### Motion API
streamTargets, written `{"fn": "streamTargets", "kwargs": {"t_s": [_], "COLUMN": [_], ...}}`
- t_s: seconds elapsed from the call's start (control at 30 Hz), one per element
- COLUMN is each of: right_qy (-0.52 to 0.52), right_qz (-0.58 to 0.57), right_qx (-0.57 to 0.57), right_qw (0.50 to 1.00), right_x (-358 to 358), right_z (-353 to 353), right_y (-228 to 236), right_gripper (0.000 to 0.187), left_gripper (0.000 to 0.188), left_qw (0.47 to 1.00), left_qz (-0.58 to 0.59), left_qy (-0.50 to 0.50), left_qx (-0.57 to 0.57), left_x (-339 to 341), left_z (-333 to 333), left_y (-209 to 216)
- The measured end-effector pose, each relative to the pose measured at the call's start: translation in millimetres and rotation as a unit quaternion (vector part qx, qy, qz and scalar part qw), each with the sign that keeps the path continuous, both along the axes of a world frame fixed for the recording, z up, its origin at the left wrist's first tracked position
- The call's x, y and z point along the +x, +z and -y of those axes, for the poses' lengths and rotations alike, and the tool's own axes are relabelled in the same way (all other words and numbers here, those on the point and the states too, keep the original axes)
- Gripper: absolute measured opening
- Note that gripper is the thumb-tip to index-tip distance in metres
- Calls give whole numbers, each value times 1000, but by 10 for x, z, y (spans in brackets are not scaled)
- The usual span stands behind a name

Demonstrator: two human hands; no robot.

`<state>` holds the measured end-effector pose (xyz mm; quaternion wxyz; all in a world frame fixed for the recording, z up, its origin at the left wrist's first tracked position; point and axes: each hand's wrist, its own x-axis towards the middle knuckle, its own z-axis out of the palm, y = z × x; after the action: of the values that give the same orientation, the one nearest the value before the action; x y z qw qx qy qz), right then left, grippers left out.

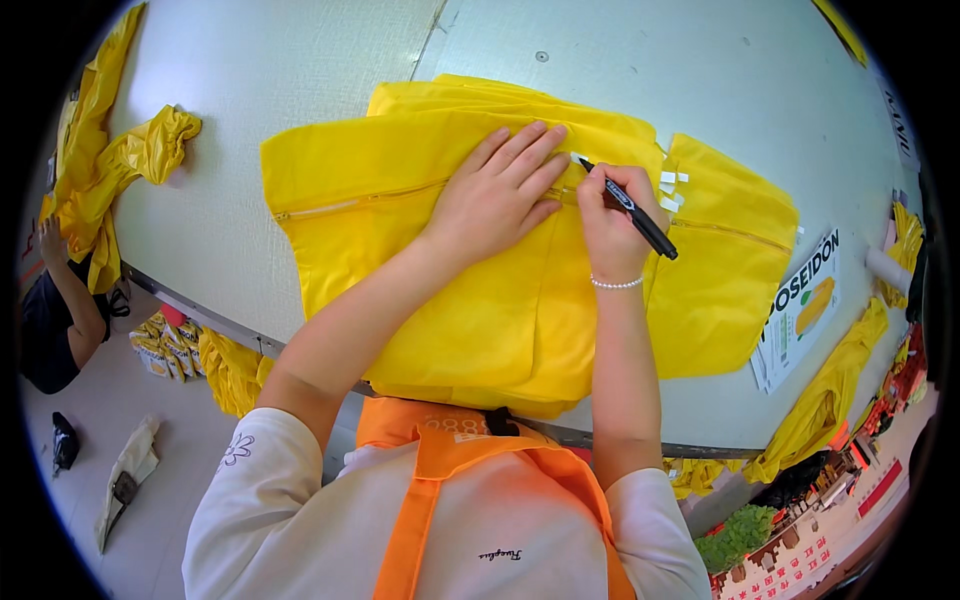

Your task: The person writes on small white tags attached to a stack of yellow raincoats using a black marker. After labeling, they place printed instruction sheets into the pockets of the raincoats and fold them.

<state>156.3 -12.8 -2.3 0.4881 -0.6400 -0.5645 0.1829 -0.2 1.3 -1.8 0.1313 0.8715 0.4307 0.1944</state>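
Observation:
A stack of flat yellow garment pieces [440, 320] lies before me, with a zipper [345, 204] running across the top one. My left hand [490, 200] rests flat on the fabric, fingers stretched out and slightly spread. In my right hand [617, 225] is a black marker pen [645, 228], gripped between thumb and fingers. Its tip meets or nearly meets a small white label [577, 159] just right of my left fingertips; I cannot tell whether they touch. Several more small white labels [669, 190] show at the stack's right side, beside another yellow zippered piece [725, 270].
The pale table [240, 80] carries printed white packaging [805, 300] at the right. A crumpled yellow garment [150, 145] lies at its left edge, where another person's arm [75, 285] shows. More yellow garments [825, 395] hang over the right edge. Packed bundles [165, 348] sit on the floor at left.

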Motion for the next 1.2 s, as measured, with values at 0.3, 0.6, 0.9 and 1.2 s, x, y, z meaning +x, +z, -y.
{"fn": "streamTargets", "kwargs": {"t_s": [0.3,0.6,0.9,1.2], "right_qy": [29,-31,63,-107], "right_qz": [16,-159,62,136], "right_qx": [11,-39,-162,-125], "right_qw": [999,986,983,977], "right_x": [2,-30,-345,2464], "right_z": [-22,281,928,1121], "right_y": [-17,310,285,889], "right_gripper": [11,18,25,22], "left_gripper": [44,46,47,64], "left_qw": [1000,998,939,986], "left_qz": [-4,57,343,135], "left_qy": [3,1,-23,19], "left_qx": [4,-18,-7,-95], "left_x": [15,-18,-16,707], "left_z": [-5,5,9,382], "left_y": [4,0,16,273]}}
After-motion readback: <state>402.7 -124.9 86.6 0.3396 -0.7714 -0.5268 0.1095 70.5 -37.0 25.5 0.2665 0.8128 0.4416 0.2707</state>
